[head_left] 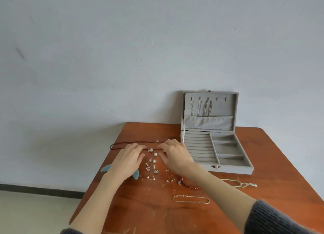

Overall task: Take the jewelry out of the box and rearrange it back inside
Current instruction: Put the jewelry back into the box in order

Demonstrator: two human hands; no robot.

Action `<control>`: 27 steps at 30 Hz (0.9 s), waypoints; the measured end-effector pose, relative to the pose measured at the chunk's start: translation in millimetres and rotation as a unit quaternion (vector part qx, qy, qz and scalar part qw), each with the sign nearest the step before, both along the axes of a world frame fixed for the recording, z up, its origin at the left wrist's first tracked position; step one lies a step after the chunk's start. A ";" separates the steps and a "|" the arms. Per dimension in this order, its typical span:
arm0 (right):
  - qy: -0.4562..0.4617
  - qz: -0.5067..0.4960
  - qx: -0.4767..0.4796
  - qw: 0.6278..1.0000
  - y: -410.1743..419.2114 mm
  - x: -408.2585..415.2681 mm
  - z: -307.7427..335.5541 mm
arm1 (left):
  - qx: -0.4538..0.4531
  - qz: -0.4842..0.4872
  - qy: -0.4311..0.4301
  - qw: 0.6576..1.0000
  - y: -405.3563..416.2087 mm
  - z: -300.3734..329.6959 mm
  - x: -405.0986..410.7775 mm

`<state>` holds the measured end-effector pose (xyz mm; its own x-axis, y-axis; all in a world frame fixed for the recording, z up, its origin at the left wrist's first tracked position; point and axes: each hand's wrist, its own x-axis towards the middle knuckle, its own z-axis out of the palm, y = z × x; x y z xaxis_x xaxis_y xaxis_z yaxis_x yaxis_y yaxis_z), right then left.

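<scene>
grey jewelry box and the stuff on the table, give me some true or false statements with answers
1. The grey felt-lined jewelry box stands open. True.
2. Its three side compartments are packed with beads. False: they look empty.
3. Thin silver chains hang inside the lid. True.
4. The dark red bead bracelet lies in the box. False: it lies on the reddish-brown wooden table, partly under the right forearm.
5. Both hands, left and right, are at the thin dark cord necklace. True.
6. The thin pale chain bracelet is nearer the wall than the box. False: it lies nearer the person.
</scene>
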<state>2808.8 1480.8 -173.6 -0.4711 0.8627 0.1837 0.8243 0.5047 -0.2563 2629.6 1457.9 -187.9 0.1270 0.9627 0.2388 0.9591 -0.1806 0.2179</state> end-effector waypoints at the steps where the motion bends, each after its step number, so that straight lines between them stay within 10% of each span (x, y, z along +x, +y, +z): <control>1: 0.000 -0.002 -0.001 1.000 2.7 -5.5 -3.7 | 0.000 -0.002 -0.006 1.000 3.5 -3.4 0.0; 18: -0.003 -0.016 0.027 0.999 23.4 -25.4 -22.4 | 0.069 -0.001 -0.019 0.997 34.1 -22.6 4.4; 27: 0.171 -0.036 -0.004 0.985 17.6 13.5 4.7 | 0.047 -0.005 -0.154 0.987 28.4 3.0 23.7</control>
